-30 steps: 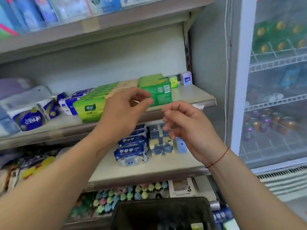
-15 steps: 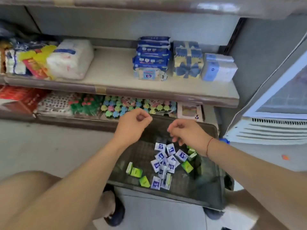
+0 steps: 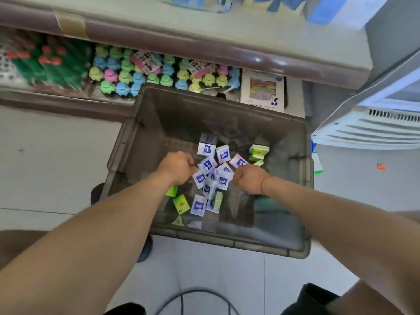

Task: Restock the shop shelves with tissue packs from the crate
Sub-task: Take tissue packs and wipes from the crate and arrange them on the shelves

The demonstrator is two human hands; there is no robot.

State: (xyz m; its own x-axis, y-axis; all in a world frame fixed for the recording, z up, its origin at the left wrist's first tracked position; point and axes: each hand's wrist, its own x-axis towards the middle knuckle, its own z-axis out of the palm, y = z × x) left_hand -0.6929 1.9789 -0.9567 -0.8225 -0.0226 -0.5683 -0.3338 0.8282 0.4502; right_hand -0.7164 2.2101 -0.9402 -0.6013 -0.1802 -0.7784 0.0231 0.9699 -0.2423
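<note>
A dark grey plastic crate (image 3: 181, 110) stands on the floor below the shelves. A loose heap of small white-and-blue tissue packs (image 3: 207, 164) lies in its middle. Green tissue packs lie at the right (image 3: 258, 151) and at the lower left (image 3: 181, 203). Both my hands are down inside the crate. My left hand (image 3: 177, 167) rests at the left edge of the heap, fingers curled downward and hidden. My right hand (image 3: 248, 178), with a red thread at the wrist, has its curled fingers against the heap's right side. Whether either hand holds a pack is hidden.
A brown shelf edge (image 3: 204, 48) overhangs the crate's far side. Under it sit rows of small coloured toys (image 3: 127, 76) and a picture box (image 3: 262, 92). A white fridge base (image 3: 375, 128) stands close on the right. A black cable (image 3: 181, 296) lies on the floor tiles near me.
My view dropped from the upper shelves to the crate. Both hands came down from shelf height, passed over the crate rim and now reach the pile of packs.
</note>
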